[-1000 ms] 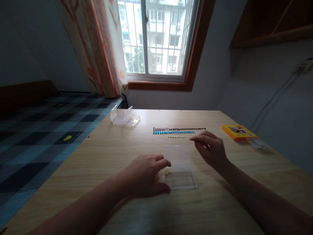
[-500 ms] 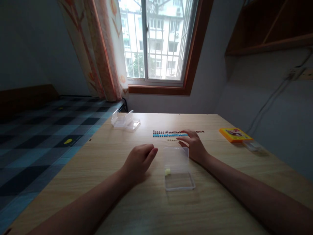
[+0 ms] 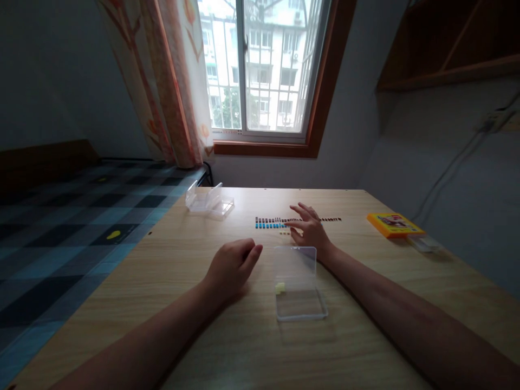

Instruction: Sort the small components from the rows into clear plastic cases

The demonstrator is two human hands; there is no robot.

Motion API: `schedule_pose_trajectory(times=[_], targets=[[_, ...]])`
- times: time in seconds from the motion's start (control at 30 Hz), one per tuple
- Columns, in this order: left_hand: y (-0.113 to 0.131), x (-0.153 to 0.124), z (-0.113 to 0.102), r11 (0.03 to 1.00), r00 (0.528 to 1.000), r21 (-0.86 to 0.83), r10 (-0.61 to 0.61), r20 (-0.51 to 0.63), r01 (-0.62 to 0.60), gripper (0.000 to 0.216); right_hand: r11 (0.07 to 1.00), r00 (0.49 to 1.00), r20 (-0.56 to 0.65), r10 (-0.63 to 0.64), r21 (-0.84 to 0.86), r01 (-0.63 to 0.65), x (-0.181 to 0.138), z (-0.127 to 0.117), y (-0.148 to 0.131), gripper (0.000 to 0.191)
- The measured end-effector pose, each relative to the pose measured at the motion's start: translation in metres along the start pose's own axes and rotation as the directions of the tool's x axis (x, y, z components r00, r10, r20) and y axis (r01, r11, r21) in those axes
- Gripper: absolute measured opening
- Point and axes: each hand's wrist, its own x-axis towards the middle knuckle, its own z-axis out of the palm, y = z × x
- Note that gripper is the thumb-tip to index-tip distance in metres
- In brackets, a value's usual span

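A clear plastic box [image 3: 298, 281] lies open on the wooden table [image 3: 365, 325], with a small yellow piece [image 3: 279, 287] at its left side. My left hand [image 3: 231, 265] rests on the table just left of the box, fingers loosely curled, holding nothing. My right hand [image 3: 309, 228] reaches beyond the box with fingers spread over rows of tiny pieces: a dark row [image 3: 270, 220], a blue row [image 3: 268, 226] and a short yellowish row partly hidden under the fingers.
Another clear open box [image 3: 209, 199] sits at the table's far left. A yellow packet [image 3: 392, 224] and a small clear case [image 3: 424, 244] lie at the right. A checked bed [image 3: 60, 233] adjoins the table's left edge. A window and curtain stand behind.
My left hand left the box and drew back to the left. My right hand moved forward from beside the box to the rows of pieces, fingers now spread. The view tilted slightly.
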Motion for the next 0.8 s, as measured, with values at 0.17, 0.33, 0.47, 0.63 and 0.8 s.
schedule_pose_trajectory(times=[0.17, 0.33, 0.47, 0.63, 0.8], targets=[[-0.003, 0.000, -0.003, 1.000, 1.000, -0.003, -0.010, -0.003, 0.009, 0.044, 0.987, 0.975, -0.158, 0.154, -0.014, -0.158, -0.002, -0.022, 0.009, 0.033], [-0.005, 0.000, -0.004, 1.000, 1.000, -0.008, -0.021, -0.002, 0.021, 0.045, 0.988, 0.982, -0.131, 0.139, -0.042, -0.145, -0.003, -0.029, 0.009, 0.027], [-0.005, 0.000, -0.005, 1.000, 1.000, -0.007, -0.029, 0.000, 0.029, 0.045, 0.995, 0.998, 0.015, 0.063, -0.073, -0.062, -0.006, -0.027, 0.005, 0.021], [-0.003, 0.000, -0.005, 0.999, 0.999, -0.004, -0.036, 0.002, 0.036, 0.046, 0.997, 0.993, 0.113, 0.016, -0.082, -0.007, -0.008, -0.023, 0.006, 0.017], [-0.002, 0.001, -0.005, 0.999, 0.999, -0.001, -0.037, 0.003, 0.037, 0.046, 0.997, 0.990, 0.138, 0.011, -0.078, 0.000, -0.009, -0.020, 0.010, 0.013]])
